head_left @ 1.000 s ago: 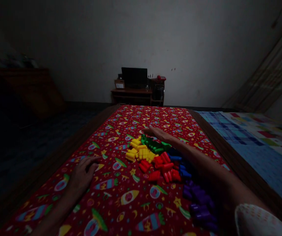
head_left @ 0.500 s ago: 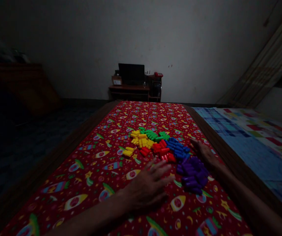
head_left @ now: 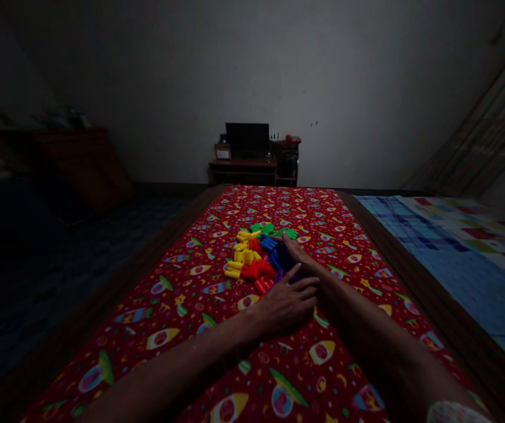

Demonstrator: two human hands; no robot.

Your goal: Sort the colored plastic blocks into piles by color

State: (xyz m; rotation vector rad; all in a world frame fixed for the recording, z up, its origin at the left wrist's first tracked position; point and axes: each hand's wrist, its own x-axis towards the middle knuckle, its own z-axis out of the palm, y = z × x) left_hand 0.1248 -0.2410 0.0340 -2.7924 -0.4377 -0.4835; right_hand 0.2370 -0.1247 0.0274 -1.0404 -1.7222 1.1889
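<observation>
A heap of small plastic pegs (head_left: 256, 255) in yellow, green, red, blue and purple lies on the red patterned cloth (head_left: 217, 329) of a long table. My left hand (head_left: 290, 299) lies flat on the cloth with fingers spread, its tips against the near edge of the heap. On the heap's right side my right hand (head_left: 300, 258) rests with fingers stretched out, pressing against the blue and purple pegs. Neither hand holds anything.
The table's wooden edges (head_left: 415, 276) run down both sides. A bed with a checked blue sheet (head_left: 455, 252) stands to the right. A low desk with a dark monitor (head_left: 247, 140) is against the far wall. The floor at left is dark.
Both hands have pushed inward and away from me. The spread-out pegs, purple ones included, are now bunched into a tighter heap farther up the table.
</observation>
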